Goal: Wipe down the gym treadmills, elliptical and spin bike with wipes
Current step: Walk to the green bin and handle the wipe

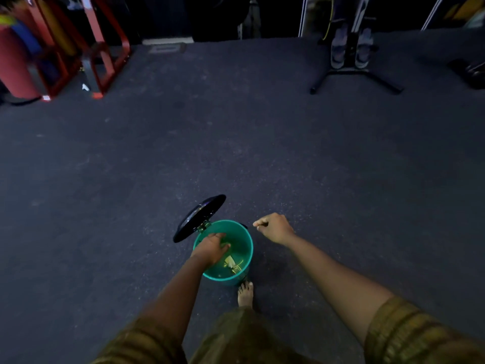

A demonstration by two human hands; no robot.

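Observation:
A small green pedal bin point(245, 241) stands on the floor just in front of me, its black lid point(199, 218) tipped up to the left. My left hand point(211, 248) hangs palm down over the bin's mouth with loose fingers and nothing in it. Below it, inside the bin, lies a pale crumpled wipe point(229, 260) among other scraps. My right hand point(274, 227) hovers to the right of the bin, curled into a fist with nothing visible in it. My bare foot point(245, 294) is at the bin's front base.
Dark rubber gym floor point(236, 140) stretches ahead. A red rack with a red cylinder point(15, 61) stands at the far left. A black machine base with two grey pedals point(351, 48) sits at the far right.

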